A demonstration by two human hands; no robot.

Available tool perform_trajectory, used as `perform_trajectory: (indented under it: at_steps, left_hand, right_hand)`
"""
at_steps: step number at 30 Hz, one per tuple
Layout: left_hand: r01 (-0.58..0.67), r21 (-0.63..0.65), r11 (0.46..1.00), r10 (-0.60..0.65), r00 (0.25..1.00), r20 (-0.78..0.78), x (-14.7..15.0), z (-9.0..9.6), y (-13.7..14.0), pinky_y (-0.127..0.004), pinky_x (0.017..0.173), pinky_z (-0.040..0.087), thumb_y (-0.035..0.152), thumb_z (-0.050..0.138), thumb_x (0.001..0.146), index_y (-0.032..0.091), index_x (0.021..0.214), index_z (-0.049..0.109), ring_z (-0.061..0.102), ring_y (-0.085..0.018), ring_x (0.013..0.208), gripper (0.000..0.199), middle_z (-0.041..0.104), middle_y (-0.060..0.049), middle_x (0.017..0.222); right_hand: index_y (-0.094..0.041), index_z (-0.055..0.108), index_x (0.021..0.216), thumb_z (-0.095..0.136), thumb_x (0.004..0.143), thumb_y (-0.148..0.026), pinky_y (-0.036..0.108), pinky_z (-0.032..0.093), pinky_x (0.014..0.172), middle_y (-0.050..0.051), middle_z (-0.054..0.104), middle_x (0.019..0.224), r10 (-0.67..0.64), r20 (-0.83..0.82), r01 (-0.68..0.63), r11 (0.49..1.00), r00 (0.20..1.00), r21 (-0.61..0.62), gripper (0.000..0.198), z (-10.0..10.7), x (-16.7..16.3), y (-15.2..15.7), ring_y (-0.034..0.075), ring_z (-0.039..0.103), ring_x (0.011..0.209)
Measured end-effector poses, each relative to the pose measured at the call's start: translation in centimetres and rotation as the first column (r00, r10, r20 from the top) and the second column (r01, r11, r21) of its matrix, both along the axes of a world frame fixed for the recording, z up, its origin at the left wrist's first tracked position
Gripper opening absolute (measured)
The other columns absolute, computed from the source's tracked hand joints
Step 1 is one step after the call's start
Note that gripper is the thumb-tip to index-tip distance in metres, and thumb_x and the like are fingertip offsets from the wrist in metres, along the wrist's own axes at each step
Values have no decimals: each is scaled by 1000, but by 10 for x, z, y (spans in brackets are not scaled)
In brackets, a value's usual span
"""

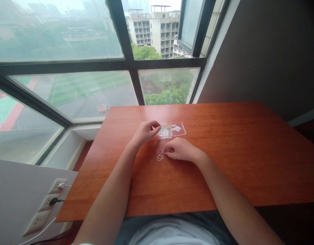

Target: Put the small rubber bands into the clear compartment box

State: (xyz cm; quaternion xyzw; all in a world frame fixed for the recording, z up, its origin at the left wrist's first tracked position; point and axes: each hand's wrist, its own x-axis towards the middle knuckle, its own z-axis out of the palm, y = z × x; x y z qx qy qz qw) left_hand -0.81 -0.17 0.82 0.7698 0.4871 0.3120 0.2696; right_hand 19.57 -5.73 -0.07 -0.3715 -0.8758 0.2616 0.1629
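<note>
A clear, compartmented box (168, 137) lies open, small gold-coloured pieces (167, 127) inside toward one o'clock. Its transparent lid (182, 131), showing a white shape (176, 128), lies flat at three o'clock. Near half past six, several thin, pale rings (160, 157) lie clustered, two overlapping.

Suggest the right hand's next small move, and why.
Probably lift one of the pale rings toward the clear box: the right hand has its fingertips at these rings on the table, and the left hand is at the box, which holds small items.
</note>
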Motion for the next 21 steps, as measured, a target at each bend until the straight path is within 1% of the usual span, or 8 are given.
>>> perform_trajectory:
  at_steps: [3,5,8,10,13,16,18,21]
  left_hand:
    - [0,5,1000,0,1000,4,0,0,0,-21,54,37,34,55,81,15,84,69,50,-10,59,24,66,-3,72]
    - [3,6,1000,-3,1000,10,0,0,0,-21,54,37,34,55,81,15,83,69,50,-10,60,23,65,-3,72]
    - [12,7,1000,-12,1000,15,1,0,0,-20,54,37,33,56,81,15,82,68,50,-10,60,22,65,-2,71]
    - [18,4,1000,-18,1000,14,1,0,0,-20,55,37,33,56,82,15,82,68,50,-10,60,22,65,-2,71]
    - [28,-11,1000,-28,999,31,3,0,0,-20,55,38,33,57,82,15,83,68,51,-10,61,22,65,-2,71]
    - [55,-66,996,-50,995,84,5,2,-1,-21,57,39,35,57,82,14,84,68,52,-11,62,24,65,-3,73]
    - [101,-130,986,-84,988,132,6,4,-2,-22,58,40,37,58,83,13,85,69,54,-12,64,27,66,-4,74]
    - [205,-221,954,-157,964,217,10,9,-6,-23,61,43,39,59,83,12,86,69,57,-13,69,29,67,-6,78]
  right_hand:
    - [-22,70,78,62,77,-17,19,32,56,-4,61,63,-42,-42,44,999,998,32,9,0,-1,2,8,50,56]
    - [-21,70,82,62,78,-19,19,33,57,-4,61,63,-129,-104,139,986,986,95,9,1,-1,4,8,51,57]
    - [-21,69,86,60,82,-22,21,35,60,-3,60,63,-268,-205,307,932,941,194,10,4,0,6,10,51,59]
    - [-21,68,86,58,83,-23,21,36,61,-2,61,63,-306,-240,361,901,921,241,11,5,1,7,10,52,60]
    - [-22,68,85,57,84,-23,21,37,64,-1,63,66,-295,-237,358,886,925,295,12,4,2,7,11,54,63]
    - [-22,68,85,56,85,-24,22,37,65,-1,64,67,-287,-209,343,884,935,318,12,2,2,8,12,55,65]
    - [-22,68,86,56,85,-24,22,37,66,-1,65,68,-296,-210,352,878,932,324,13,1,2,9,12,55,65]
    - [-23,68,86,56,85,-25,22,37,66,-1,65,71,-302,-213,360,871,929,334,13,-1,2,9,12,56,66]
